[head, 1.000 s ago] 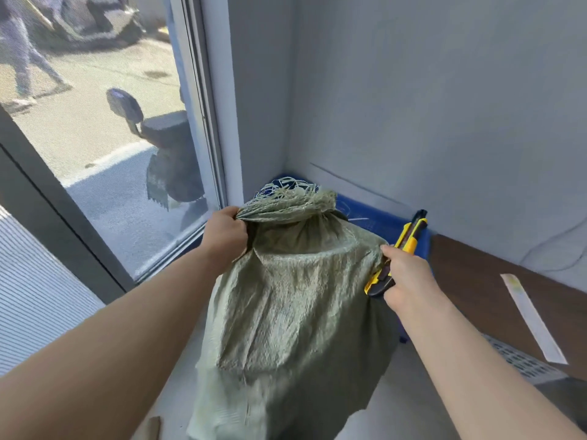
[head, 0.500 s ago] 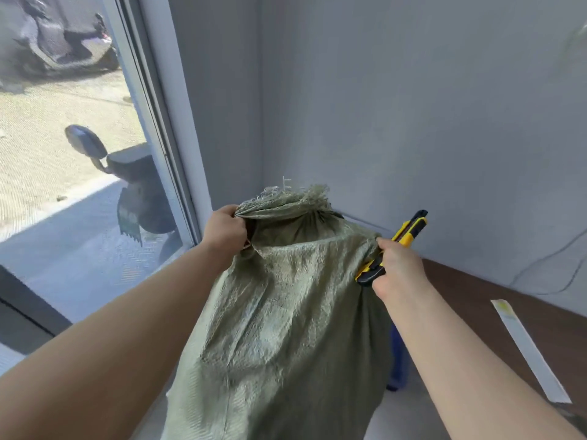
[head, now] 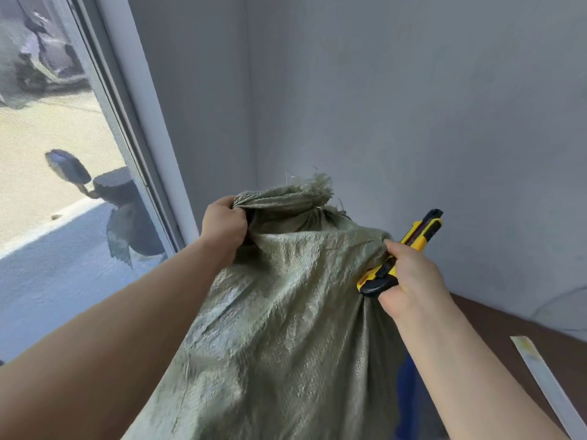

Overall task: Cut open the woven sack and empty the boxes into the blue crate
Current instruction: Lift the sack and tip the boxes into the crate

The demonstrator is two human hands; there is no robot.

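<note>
Woven green sack (head: 286, 312) | left hand (head: 224, 222) clenches its frayed top | right hand (head: 409, 274) clenches fabric (plus yellow knife (head: 400, 255))

Both arms outstretched, left hand (head: 224, 222) fisted; right hand (head: 409, 274) clenched, knuckles up

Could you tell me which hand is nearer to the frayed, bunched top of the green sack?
Left. The left hand grips beside the sack's bunched top; the right hand, holding the utility knife, is lower on the sack's right side.
</note>
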